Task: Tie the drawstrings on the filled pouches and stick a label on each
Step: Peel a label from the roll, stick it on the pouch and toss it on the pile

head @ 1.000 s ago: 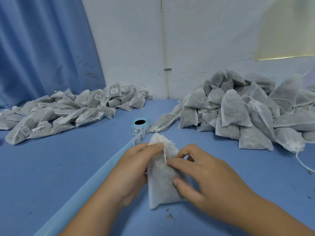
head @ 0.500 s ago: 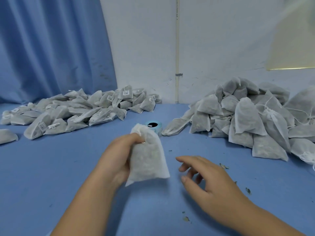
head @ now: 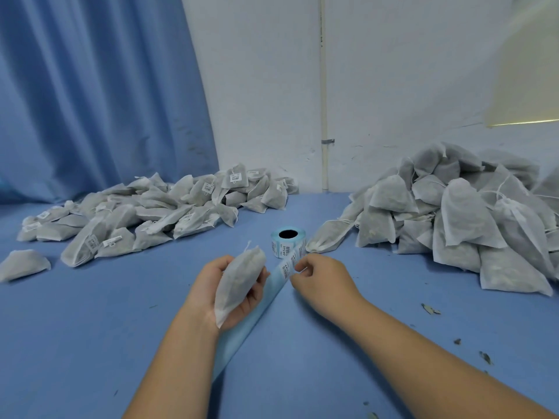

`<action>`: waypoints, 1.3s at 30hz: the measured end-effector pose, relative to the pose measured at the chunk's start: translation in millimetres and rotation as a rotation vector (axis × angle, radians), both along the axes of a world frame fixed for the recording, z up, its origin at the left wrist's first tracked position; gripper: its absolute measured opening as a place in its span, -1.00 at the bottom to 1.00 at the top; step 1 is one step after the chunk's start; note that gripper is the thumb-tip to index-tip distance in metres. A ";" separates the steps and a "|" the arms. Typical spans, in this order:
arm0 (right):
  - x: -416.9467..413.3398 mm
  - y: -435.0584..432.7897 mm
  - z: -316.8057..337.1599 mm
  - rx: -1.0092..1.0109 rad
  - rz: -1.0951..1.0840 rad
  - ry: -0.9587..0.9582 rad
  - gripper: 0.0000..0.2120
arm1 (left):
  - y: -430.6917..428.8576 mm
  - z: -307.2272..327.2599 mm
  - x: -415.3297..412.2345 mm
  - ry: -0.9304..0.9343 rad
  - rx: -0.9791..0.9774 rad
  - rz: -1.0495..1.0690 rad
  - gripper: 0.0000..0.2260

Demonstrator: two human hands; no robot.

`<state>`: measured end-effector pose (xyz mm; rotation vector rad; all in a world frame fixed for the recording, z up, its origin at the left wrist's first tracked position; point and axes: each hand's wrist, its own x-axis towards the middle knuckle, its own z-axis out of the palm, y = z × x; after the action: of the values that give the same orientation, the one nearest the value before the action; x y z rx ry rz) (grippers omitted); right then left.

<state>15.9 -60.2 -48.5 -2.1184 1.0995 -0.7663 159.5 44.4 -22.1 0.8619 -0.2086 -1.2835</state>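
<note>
The left grip clenches a filled pouch above the bench. Its long axis tilts, gathered neck up and away, bottom toward the wrist. Greyish filling shows through the fabric, possibly dried herb. The right grip pinches a label on the strip trailing from the label roll.

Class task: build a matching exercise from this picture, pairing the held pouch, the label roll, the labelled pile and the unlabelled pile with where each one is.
Things:
1. held pouch
2. label roll
3. labelled pile
4. unlabelled pile

Places:
A. right side of the table
B. in the left hand
C. left side of the table
D. centre, between the piles

Pairs: 1-B, 2-D, 3-C, 4-A.
</note>
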 end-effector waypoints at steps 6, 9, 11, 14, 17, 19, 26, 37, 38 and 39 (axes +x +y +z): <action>27.5 -12.7 -3.8 -0.007 -0.064 -0.033 -0.77 | -6.4 -1.1 -4.4 -0.041 0.006 -0.100 -0.77; 32.3 -15.1 -4.0 -0.016 -0.065 -0.069 -0.72 | -8.5 -1.6 -7.7 -0.044 0.010 -0.113 -0.80; 32.7 -17.8 -3.8 0.026 -0.061 -0.094 -0.75 | -10.3 -2.6 -7.8 -0.044 0.017 -0.093 -0.85; 29.3 -22.7 -3.1 0.130 -0.049 -0.124 -0.83 | -11.4 -3.1 -7.1 -0.086 0.042 -0.083 -0.83; 24.2 -25.8 -2.4 0.168 -0.037 -0.137 -0.85 | -9.9 -2.4 -7.6 -0.091 0.068 -0.105 -0.73; 20.8 -28.3 -0.9 0.195 -0.041 -0.141 -0.91 | -10.0 -2.6 -7.7 -0.080 0.071 -0.095 -0.71; -13.1 -32.9 11.4 0.280 -0.080 -0.237 -0.89 | -8.3 0.2 -11.7 -0.230 0.135 -0.076 -0.81; -102.0 38.7 53.0 -0.158 -0.061 -0.388 -0.93 | 4.0 5.3 -83.3 -0.762 0.123 0.086 -0.79; -106.8 46.3 53.2 -0.176 -0.060 -0.406 -0.95 | 5.7 7.0 -89.0 -0.775 0.114 0.080 -0.76; -110.8 52.4 52.2 -0.198 -0.063 -0.416 -0.96 | 6.9 8.0 -94.5 -0.779 0.103 0.070 -0.74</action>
<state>-94.9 -7.9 3.7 -1.9594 0.8957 -1.3230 65.0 51.4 -14.1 1.4188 -0.7222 -0.8446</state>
